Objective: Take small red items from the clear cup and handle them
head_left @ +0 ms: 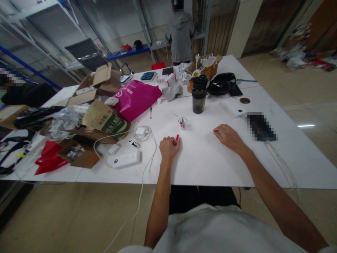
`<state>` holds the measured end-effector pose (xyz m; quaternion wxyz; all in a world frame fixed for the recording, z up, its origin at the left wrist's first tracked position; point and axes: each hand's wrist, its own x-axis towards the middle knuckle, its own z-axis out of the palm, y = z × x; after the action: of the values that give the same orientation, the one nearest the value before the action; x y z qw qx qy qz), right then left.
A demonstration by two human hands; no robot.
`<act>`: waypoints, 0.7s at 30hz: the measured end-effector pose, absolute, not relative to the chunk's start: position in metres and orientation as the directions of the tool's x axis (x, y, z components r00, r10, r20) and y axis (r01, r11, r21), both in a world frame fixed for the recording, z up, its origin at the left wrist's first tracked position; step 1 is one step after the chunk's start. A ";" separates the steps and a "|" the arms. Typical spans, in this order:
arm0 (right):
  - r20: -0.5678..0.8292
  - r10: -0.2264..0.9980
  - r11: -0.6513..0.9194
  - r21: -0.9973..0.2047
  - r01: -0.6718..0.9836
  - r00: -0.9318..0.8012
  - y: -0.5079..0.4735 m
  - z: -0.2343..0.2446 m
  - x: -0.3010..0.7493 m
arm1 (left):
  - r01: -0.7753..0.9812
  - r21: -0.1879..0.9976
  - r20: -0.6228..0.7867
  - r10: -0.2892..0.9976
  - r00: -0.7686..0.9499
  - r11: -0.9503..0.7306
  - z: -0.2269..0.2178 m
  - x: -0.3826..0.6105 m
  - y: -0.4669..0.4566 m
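My left hand [169, 147] rests on the white table [205, 161] as a loose fist, pinching a small red object [177, 137] that sticks out past the fingers. My right hand [228, 136] lies on the table to the right, fingers curled over a small pale thing I cannot make out. Between and just beyond the two hands stands a small clear cup [182, 122] with red bits inside. A dark bottle [198, 94] with a black lid stands farther back.
A white charger and cable [140, 133], earbuds [133, 143] and a white box [123, 160] lie left of my left hand. A pink bag [135, 98], cardboard boxes [101, 82] and clutter fill the left side. A phone [260, 126] lies right. A person [181, 35] stands behind the table.
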<state>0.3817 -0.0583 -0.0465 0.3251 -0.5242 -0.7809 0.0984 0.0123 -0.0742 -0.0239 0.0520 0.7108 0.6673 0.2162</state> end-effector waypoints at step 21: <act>0.448 0.683 -0.490 -0.304 0.817 0.577 -0.100 -0.064 0.578 | 0.886 0.445 0.265 0.964 0.010 -0.131 -0.031 0.009 -0.076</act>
<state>0.5783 -0.1003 -0.0645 0.2481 -0.8526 -0.4397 -0.1350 0.0087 -0.0764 -0.0306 0.0759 0.7065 0.6547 0.2578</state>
